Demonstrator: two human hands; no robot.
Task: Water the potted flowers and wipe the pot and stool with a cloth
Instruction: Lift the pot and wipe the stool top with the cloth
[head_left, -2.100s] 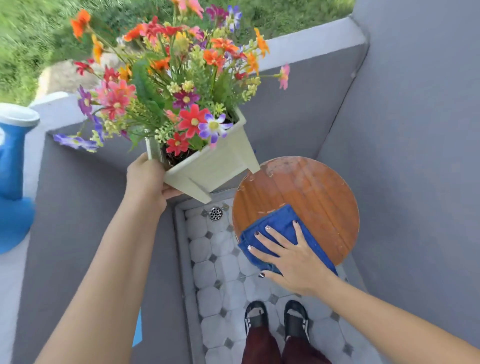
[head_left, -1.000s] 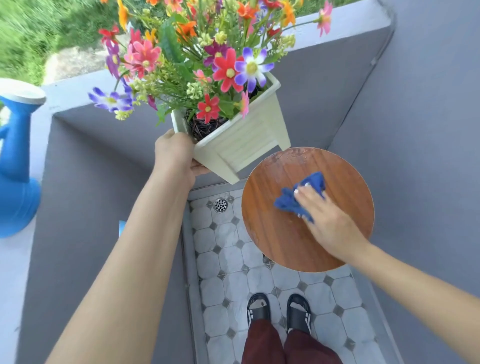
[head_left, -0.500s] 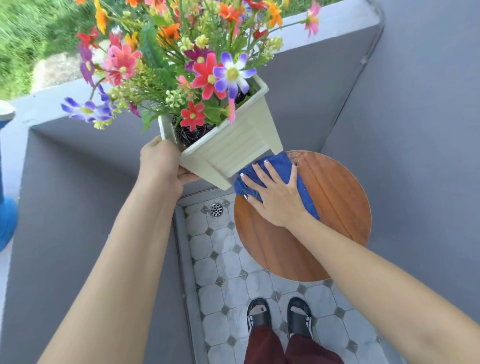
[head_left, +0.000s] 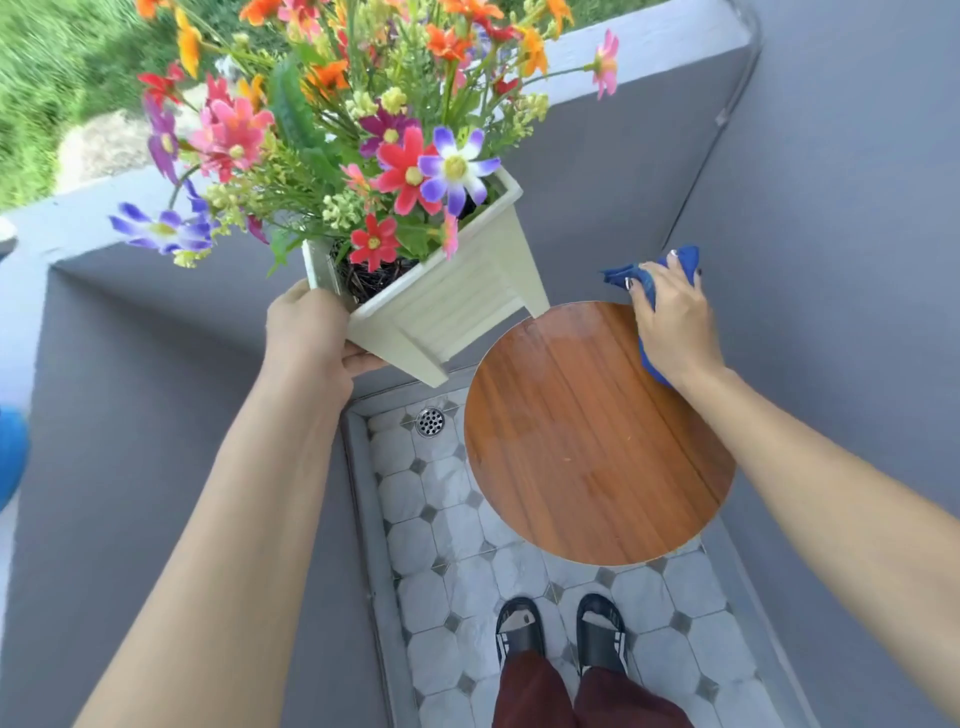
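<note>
My left hand (head_left: 311, 338) grips the near left corner of a cream square pot (head_left: 457, 306) and holds it tilted in the air, above and left of the stool. Colourful flowers (head_left: 363, 135) fill the pot. The round wooden stool top (head_left: 587, 441) stands below at centre right, with a wet sheen across it. My right hand (head_left: 675, 317) is closed on a bunched blue cloth (head_left: 680, 260) at the stool's far right edge, close to the grey wall.
Grey walls (head_left: 857, 260) box in a narrow tiled floor (head_left: 441, 545) with a round drain (head_left: 430, 421). My feet in black sandals (head_left: 558, 639) stand just before the stool. A blue watering can (head_left: 10, 457) shows at the left edge, on the ledge.
My right hand has swept the cloth across the stool top, from its near edge to the far left and now to the far right edge. The pot stays lifted in my left hand.
</note>
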